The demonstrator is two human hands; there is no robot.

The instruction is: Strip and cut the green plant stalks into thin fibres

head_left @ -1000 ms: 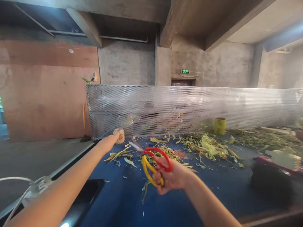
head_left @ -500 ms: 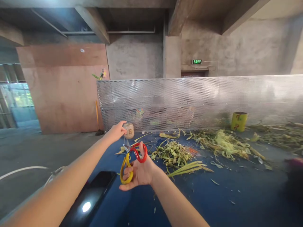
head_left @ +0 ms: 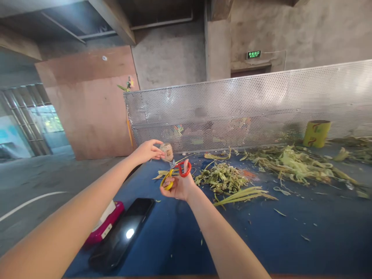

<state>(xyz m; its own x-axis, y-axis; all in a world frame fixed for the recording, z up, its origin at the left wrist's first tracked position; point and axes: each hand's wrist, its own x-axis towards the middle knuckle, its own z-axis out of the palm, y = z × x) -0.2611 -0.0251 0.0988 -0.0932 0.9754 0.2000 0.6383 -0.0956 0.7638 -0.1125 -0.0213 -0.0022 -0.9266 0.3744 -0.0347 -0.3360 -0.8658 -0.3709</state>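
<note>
My left hand point(head_left: 148, 151) is at the near left side of a small beige roll point(head_left: 166, 152), perhaps twine. Its fingers are stretched out and apart, with the tips at the roll's edge; whether they press on it I cannot tell. My right hand point(head_left: 181, 186) is closed around scissors point(head_left: 185, 169) with one red and one yellow handle loop. The thumb passes through the red loop and fingers through the yellow one. The blades point away, close to the roll. Right of the scissors lie a heap of trimmed green plant pieces point(head_left: 222, 178) and a bundle of pale stalks point(head_left: 247, 197).
A black phone point(head_left: 122, 232) lies on the blue table point(head_left: 174, 240) beside a magenta and white device point(head_left: 109, 223). Stringy plant scraps point(head_left: 296, 164) and a yellow cylinder point(head_left: 317, 133) are at the right. A perforated metal panel point(head_left: 217, 112) runs along the back edge.
The view has tilted and dropped. My left fingers have extended toward the beige roll, and the scissors have moved forward, nearer to it. The magenta device has come into view beside the phone.
</note>
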